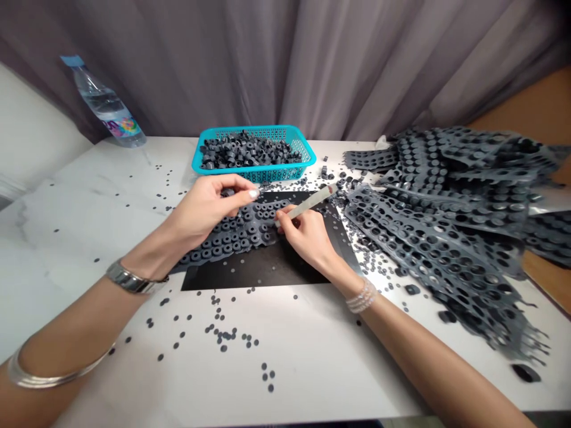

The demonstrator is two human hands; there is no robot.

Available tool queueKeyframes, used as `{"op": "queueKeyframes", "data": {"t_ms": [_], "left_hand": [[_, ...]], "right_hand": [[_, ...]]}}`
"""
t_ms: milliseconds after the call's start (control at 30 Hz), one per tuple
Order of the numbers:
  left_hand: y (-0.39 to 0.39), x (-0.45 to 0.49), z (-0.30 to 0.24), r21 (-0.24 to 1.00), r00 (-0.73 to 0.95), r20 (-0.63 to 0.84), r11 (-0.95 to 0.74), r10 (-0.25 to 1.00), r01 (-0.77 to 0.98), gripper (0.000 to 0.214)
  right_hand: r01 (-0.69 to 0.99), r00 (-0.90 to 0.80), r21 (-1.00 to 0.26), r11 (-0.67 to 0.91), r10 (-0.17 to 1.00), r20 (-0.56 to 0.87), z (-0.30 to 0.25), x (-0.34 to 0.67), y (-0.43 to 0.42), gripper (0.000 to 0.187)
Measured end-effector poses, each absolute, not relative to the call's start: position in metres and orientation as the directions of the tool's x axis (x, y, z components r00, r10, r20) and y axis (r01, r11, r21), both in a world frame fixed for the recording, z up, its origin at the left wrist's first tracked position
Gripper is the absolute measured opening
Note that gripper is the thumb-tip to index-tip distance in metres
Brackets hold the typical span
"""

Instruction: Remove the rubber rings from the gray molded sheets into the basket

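A grey rubber sheet (241,229) with rows of raised, ring-shaped pieces lies on a black mat (263,267) in front of me. My left hand (212,205) is closed over the sheet's upper left part, thumb and index finger curled together. Between them shows a small dark rubber piece (227,192). My right hand (307,235) grips a pale, pen-shaped tool (307,204) at the sheet's right end. The tool slants, its brownish end up to the right; its lower tip is hidden by my fingers.
Behind the mat stands a turquoise basket (254,172) full of black rubber pieces. Punched rubber sheets (428,238) are heaped at the right. Small black discs (227,336) are scattered over the white table (134,380). A water bottle (109,107) stands at the back left.
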State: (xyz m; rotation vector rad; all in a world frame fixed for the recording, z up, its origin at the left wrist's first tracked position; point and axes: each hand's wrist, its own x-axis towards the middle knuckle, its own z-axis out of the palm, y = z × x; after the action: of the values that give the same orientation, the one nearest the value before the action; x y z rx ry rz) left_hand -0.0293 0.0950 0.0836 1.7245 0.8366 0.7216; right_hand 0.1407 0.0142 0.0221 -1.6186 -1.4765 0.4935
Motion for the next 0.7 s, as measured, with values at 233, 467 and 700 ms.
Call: {"op": "queueKeyframes", "data": {"t_ms": [233, 467, 700], "left_hand": [[0.099, -0.024, 0.067, 0.804, 0.698, -0.330, 0.576, 0.636, -0.144, 0.004], [0.088, -0.016, 0.065, 0.692, 0.695, -0.393, 0.691, 0.602, -0.208, 0.016], [0.078, -0.015, 0.070, 0.596, 0.627, -0.468, 0.746, 0.622, -0.295, 0.015]], "right_hand": [[0.291, 0.427, -0.956, 0.048, 0.887, 0.174, 0.024, 0.158, 0.012, 0.031], [0.195, 0.473, -0.980, 0.042, 0.871, 0.132, 0.023, 0.167, 0.012, 0.029], [0.221, 0.461, -0.974, 0.041, 0.876, 0.142, 0.021, 0.167, 0.012, 0.032]]}}
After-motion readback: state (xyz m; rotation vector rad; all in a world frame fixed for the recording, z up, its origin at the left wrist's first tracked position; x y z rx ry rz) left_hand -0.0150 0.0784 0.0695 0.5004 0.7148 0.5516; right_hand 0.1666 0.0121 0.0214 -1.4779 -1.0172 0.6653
